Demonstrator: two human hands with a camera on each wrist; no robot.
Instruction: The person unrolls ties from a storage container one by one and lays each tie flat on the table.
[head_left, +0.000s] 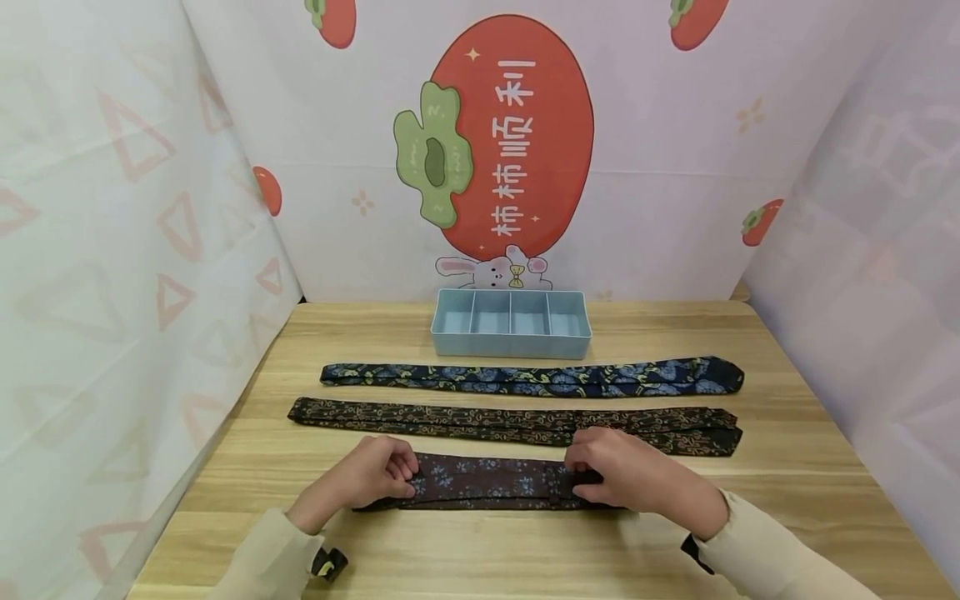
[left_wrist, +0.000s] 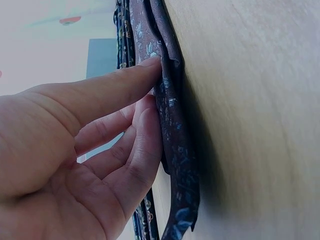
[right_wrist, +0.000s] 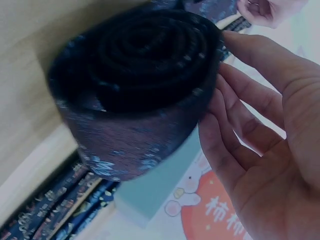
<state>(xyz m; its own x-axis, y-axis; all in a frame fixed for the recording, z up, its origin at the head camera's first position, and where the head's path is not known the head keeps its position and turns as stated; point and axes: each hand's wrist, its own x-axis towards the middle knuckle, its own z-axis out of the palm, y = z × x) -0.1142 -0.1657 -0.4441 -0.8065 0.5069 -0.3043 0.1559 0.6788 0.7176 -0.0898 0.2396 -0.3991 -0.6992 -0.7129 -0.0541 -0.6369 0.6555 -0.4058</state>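
Maroon tie (head_left: 487, 483) with pale blue flowers lies flat and crosswise near the front edge of the wooden table (head_left: 787, 500), its right end wound into a tight coil, as the right wrist view shows (right_wrist: 135, 95). That coil sits under the right hand (head_left: 630, 471), whose fingers (right_wrist: 260, 95) curl round its outer turn; this grasp seems meant to keep the roll from springing loose. The left hand (head_left: 375, 471) pinches the free end between thumb and fingers (left_wrist: 145, 125), apparently keeping the unrolled length taut and straight so the layers stack evenly.

Just behind it, a brown patterned tie (head_left: 517, 421) lies stretched out parallel, and behind that a dark blue floral tie (head_left: 540, 379), both full length and apart from each other, laid in a row within easy reach. Toward the back edge, at the middle, stands a light blue tray (head_left: 512, 346) with four compartments side by side, each looking about wide enough for one rolled tie. Printed persimmon curtains enclose the table.
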